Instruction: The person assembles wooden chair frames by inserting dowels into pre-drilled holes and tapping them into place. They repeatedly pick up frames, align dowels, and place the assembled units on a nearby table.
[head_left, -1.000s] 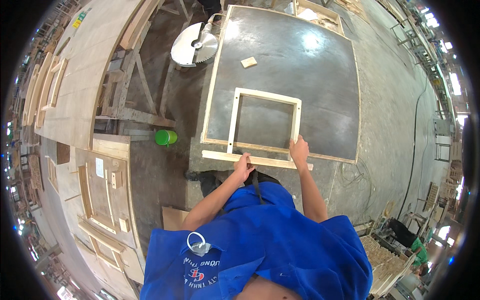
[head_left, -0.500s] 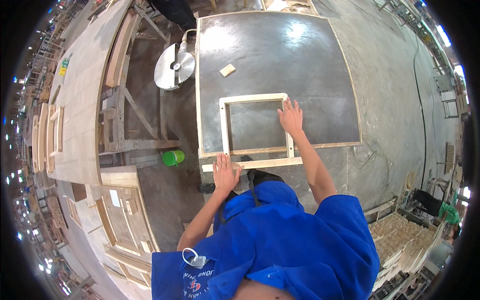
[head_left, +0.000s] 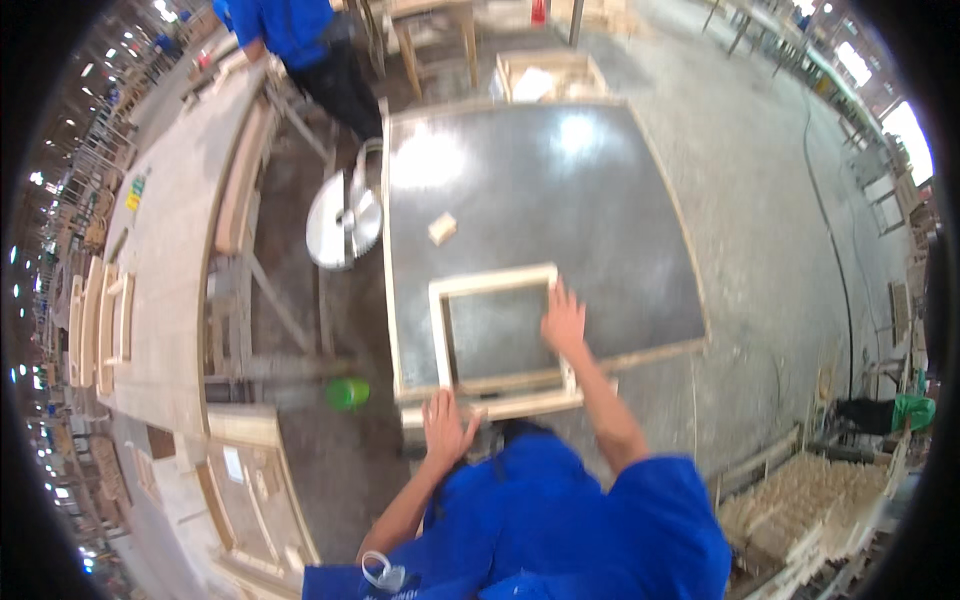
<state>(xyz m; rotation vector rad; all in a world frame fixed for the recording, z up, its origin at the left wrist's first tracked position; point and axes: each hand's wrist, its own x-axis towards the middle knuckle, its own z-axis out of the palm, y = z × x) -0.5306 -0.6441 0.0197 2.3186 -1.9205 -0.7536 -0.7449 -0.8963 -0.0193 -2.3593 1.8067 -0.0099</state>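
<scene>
A pale wooden frame (head_left: 437, 325) lies on the dark-topped table (head_left: 520, 170), its near rail overhanging the table's front edge. My left hand (head_left: 447, 430) rests on the near left corner, fingers stretched out over the wood and thumb apart. Along the right side rail lies my right hand (head_left: 565, 320), its fingers extended near the far right corner. Neither hand is wrapped round the wood. My right forearm partly hides the near right corner. A small wooden block (head_left: 442, 228) sits on the tabletop beyond the frame.
Left of the table is a circular saw blade (head_left: 345, 220). Past it stands a long plywood bench (head_left: 175, 220) with wooden parts. A green container (head_left: 348, 393) is low on the left. A co-worker in blue (head_left: 295, 35) stands far left; stacked wood (head_left: 820, 500) lies near right.
The view has tilted upward, so the table sits lower and the co-worker's upper body now shows. Both hands stay at about the same places on the frame.
</scene>
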